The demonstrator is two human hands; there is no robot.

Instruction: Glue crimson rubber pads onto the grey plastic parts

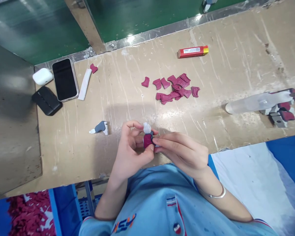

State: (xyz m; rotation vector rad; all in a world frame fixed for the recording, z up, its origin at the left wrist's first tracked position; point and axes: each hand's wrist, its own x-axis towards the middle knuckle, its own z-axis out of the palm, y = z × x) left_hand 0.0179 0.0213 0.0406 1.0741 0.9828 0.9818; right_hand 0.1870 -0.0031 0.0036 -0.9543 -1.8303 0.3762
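Close to the bench's front edge, both hands meet on one small plastic part (147,141) with a maroon face, dark grey body and translucent white tip. My left hand (135,144) pinches it between thumb and fingers, the white tip pointing away from me. From the other side, the fingertips of my right hand (183,150) press on its dark edge; they hide that end. Beyond the hands lies a loose pile of maroon plastic pieces (177,90). A similar part without a maroon face, a grey and white plastic part (99,127), rests to the left.
A red lighter (193,51) lies at the back. On the right, a translucent bottle (258,101) lies beside several finished-looking grey and maroon parts (286,113). A phone (65,80), white case (42,76) and black box (47,101) sit left. Below stands a blue crate (64,206) near maroon pieces.
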